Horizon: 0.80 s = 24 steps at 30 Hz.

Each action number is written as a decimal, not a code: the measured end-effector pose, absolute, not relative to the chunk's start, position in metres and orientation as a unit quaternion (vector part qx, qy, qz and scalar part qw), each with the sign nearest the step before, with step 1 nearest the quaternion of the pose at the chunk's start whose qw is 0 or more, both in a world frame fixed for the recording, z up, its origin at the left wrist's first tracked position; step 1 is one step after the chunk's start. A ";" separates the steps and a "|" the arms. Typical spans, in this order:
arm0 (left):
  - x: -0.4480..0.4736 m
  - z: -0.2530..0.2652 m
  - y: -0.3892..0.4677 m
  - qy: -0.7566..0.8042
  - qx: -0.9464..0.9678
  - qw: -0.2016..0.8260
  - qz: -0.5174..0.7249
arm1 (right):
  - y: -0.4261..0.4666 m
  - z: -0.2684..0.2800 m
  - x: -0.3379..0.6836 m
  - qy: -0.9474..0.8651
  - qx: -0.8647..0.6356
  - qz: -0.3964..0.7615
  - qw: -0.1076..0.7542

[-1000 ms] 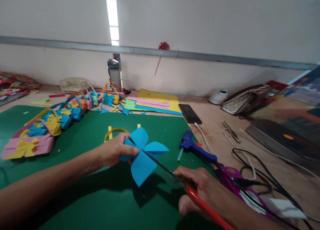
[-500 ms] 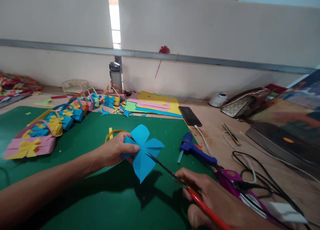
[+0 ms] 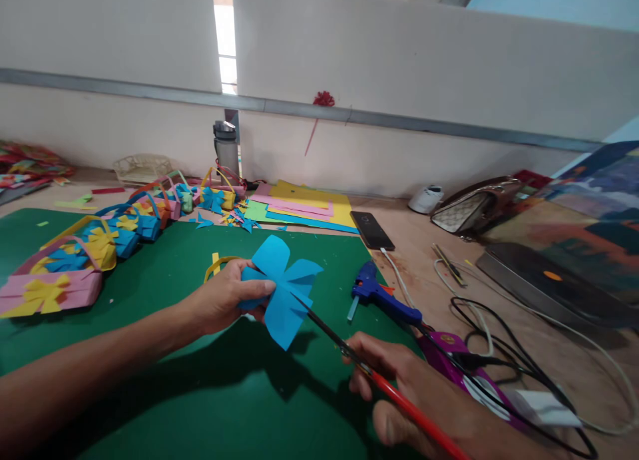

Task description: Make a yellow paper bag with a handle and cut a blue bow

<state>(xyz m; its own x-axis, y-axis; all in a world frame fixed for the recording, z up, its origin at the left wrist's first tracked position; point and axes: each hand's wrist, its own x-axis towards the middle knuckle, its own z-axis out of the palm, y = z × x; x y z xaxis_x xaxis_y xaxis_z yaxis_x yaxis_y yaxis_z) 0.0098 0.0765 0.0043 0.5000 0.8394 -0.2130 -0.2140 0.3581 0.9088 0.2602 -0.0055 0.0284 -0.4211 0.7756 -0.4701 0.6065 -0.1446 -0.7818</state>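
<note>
A blue paper flower (image 3: 288, 313) with pointed petals is pinched between the thumb and fingers of my left hand (image 3: 239, 290), above the green mat (image 3: 200, 407). My right hand (image 3: 394, 380) is closed around red-handled scissors (image 3: 399, 401). Their dark blades point up and left, and the tips lie at the flower between two petals near its centre. Whether the blades are fully closed is hard to make out. A yellow paper strip loop (image 3: 215, 265) rests on the mat just behind my left hand.
Several paper baskets (image 3: 54, 290) stand in a row at left. Coloured paper sheets (image 3: 304, 204), scraps (image 3: 244, 220) and a bottle (image 3: 227, 154) are at the back. A phone (image 3: 372, 230), blue glue gun (image 3: 379, 293), cables (image 3: 492, 313) and purple power strip (image 3: 444, 360) lie at right.
The scissor blades have shifted slightly relative to the flower, and the flower has tilted a little in my left hand. The whole view has moved slightly, with things appearing further left.
</note>
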 end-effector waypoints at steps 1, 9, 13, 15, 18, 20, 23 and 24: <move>0.010 0.004 0.076 0.356 0.445 0.742 0.354 | -0.005 0.029 0.260 -0.662 -0.529 0.524 0.084; 0.010 0.008 0.075 0.386 0.442 0.725 0.359 | -0.005 0.039 0.255 -0.660 -0.531 0.528 0.065; 0.009 0.008 0.075 0.397 0.444 0.716 0.364 | -0.005 0.044 0.254 -0.653 -0.534 0.536 0.033; 0.009 0.008 0.075 0.404 0.445 0.712 0.363 | -0.005 0.045 0.254 -0.662 -0.536 0.523 0.030; 0.009 0.007 0.076 0.406 0.450 0.709 0.361 | -0.005 0.044 0.254 -0.682 -0.535 0.497 0.052; 0.009 0.007 0.076 0.403 0.459 0.705 0.360 | -0.006 0.041 0.254 -0.685 -0.534 0.492 0.066; 0.010 0.007 0.075 0.401 0.472 0.700 0.356 | -0.007 0.036 0.253 -0.687 -0.539 0.482 0.075; 0.010 0.007 0.074 0.402 0.474 0.698 0.356 | -0.008 0.036 0.252 -0.684 -0.545 0.480 0.074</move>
